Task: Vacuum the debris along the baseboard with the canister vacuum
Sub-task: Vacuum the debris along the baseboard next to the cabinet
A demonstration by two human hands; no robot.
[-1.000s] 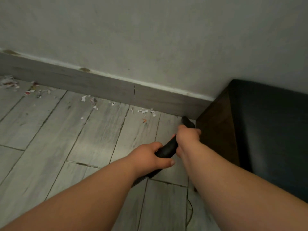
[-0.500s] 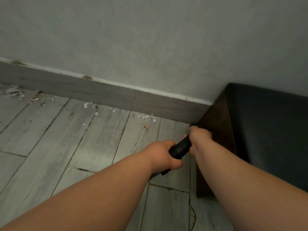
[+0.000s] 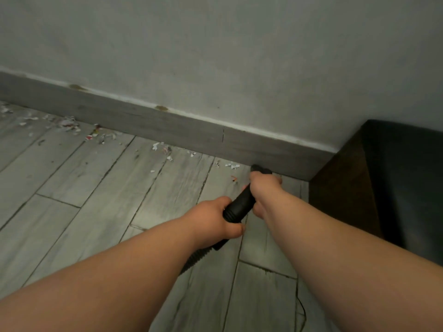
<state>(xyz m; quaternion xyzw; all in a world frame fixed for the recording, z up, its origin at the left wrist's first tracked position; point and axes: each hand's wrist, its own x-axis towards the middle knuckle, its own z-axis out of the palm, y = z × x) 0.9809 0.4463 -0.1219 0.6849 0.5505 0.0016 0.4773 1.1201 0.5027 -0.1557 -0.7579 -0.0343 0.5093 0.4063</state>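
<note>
Swinging left from the dark wooden cabinet [image 3: 340, 188], you've brought the black plastic vacuum wand [image 3: 239, 204] toward the white paper scraps [image 3: 232, 166], which lie just ahead-left of your right hand [image 3: 265, 188]. Its tip seemingly touches the grey baseboard [image 3: 167, 130]. The right hand and left hand [image 3: 215, 219] are both wrapped tight round the wand.

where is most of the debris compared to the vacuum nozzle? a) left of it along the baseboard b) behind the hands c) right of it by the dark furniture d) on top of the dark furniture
a: the paper scraps lie strewn on the floor along the baseboard, left of the nozzle of the black wand; none shows by the dark furniture.
</note>
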